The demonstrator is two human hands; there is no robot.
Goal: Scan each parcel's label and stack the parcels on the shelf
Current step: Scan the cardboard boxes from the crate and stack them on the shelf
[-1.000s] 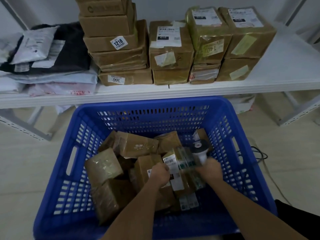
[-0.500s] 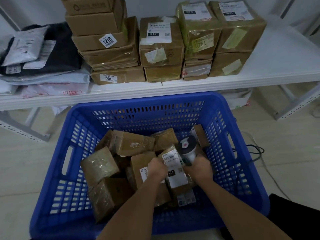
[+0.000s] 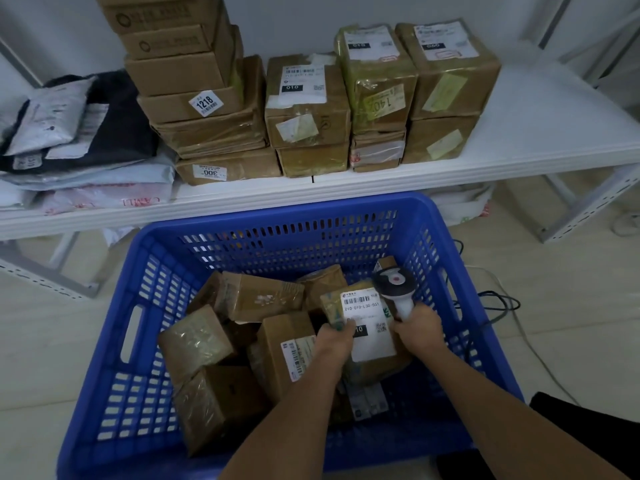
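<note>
A white shelf (image 3: 519,147) runs across the room, carrying stacks of taped cardboard boxes (image 3: 304,109) at its middle and flat poly mailers (image 3: 86,161) piled at its left end. Below and in front of it, a blue slatted crate (image 3: 114,358) sits on the pale floor, holding a jumble of brown parcels (image 3: 214,344). A person leans over the crate, both bare forearms reaching in. The left hand (image 3: 334,344) grips a tape-wrapped parcel (image 3: 372,365) by its left edge, thumb curled over the top face, holding it tilted with its white label (image 3: 369,323) turned upward; the label's barcode and the printed line 010-010-L30-551 are readable. The right hand (image 3: 419,332), just beside the parcel's right edge, is wrapped around the white handle of a barcode scanner (image 3: 394,285), whose dark head stands above the label's upper right corner. A black cable (image 3: 498,306) lies on the floor to the crate's right.
</note>
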